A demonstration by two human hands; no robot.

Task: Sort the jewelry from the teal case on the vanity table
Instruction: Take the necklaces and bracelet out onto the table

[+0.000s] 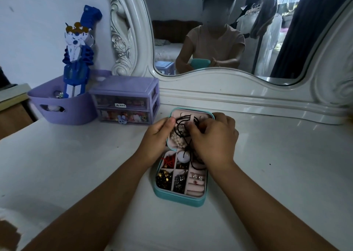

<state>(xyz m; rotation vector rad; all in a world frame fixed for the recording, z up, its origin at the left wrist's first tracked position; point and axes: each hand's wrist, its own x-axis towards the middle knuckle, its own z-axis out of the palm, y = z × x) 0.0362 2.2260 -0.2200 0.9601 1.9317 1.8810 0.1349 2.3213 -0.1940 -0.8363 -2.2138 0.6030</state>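
Observation:
The teal case (177, 198) lies open flat on the white vanity table (277, 174), its pink lid half far from me and its compartment half near. Small beads, rings and earrings fill the compartments. A black cord necklace (180, 123) with a white round pendant (183, 157) runs from the lid half down over the compartments. Beside it in the lid lies a pearl strand (176, 138). My left hand (158, 136) holds the lid's left edge. My right hand (214, 138) pinches the black cord over the lid half.
A purple two-drawer organiser (126, 100) and a purple basket (63, 105) holding a blue and white toy figure (78, 56) stand at the back left. The ornate white mirror (229, 31) rises behind the case. The table's worn front corner (9, 233) is near left.

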